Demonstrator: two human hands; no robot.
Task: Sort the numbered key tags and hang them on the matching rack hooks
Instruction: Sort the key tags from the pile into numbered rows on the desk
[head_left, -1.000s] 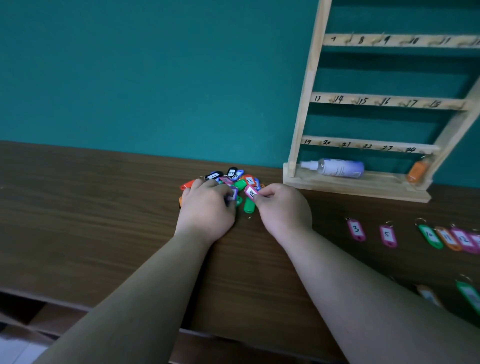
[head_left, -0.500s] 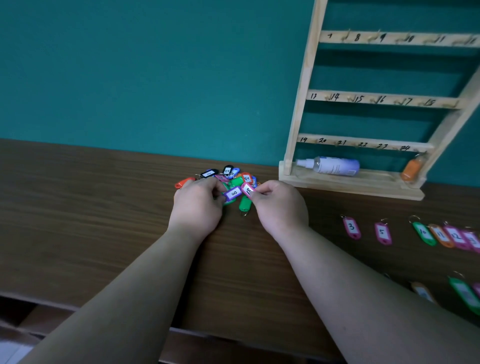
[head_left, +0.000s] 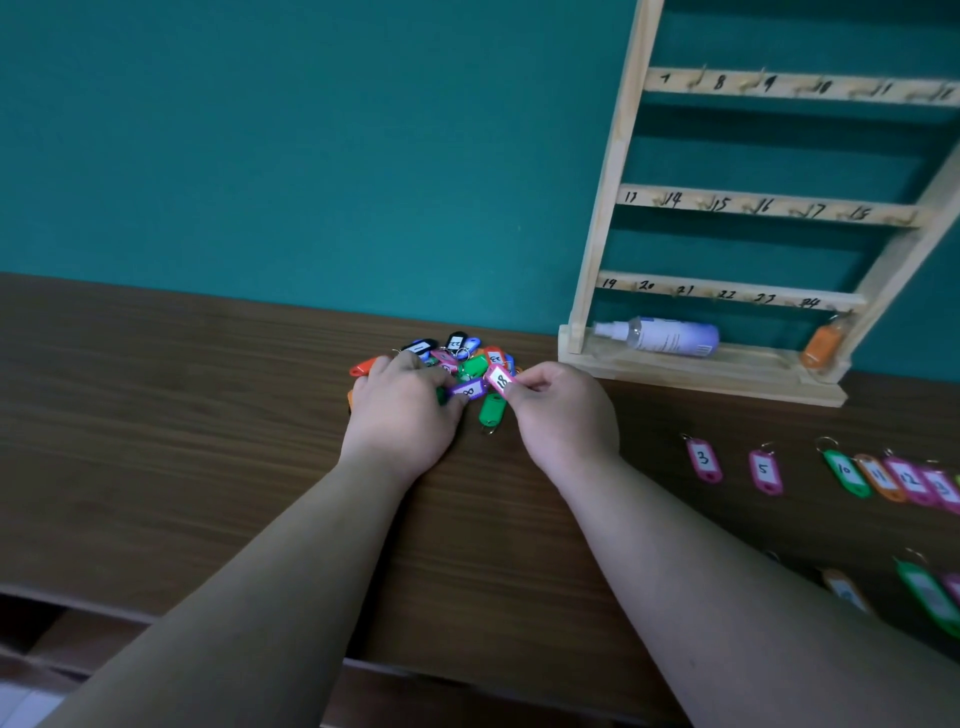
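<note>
Tag 18 (head_left: 500, 379), pink, is pinched in the right hand (head_left: 563, 415) just over the pile of tags (head_left: 470, 358). The purple tag (head_left: 467, 389) marked 8 is gripped by the left hand (head_left: 400, 415) beside it, and has been drawn from under that hand since a second ago. Sorted tags (head_left: 703, 460) are laid rightward on the brown table (head_left: 156, 415), and the wooden rack (head_left: 613, 208) is stood against the teal wall (head_left: 311, 156).

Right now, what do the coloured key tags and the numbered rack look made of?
Bright coloured key tags: likely smooth plastic, given saturated colours and slight sheen, with white paper-like number labels. Pale ladder-shaped rack: bare light wood, matt, faint grain.
</note>
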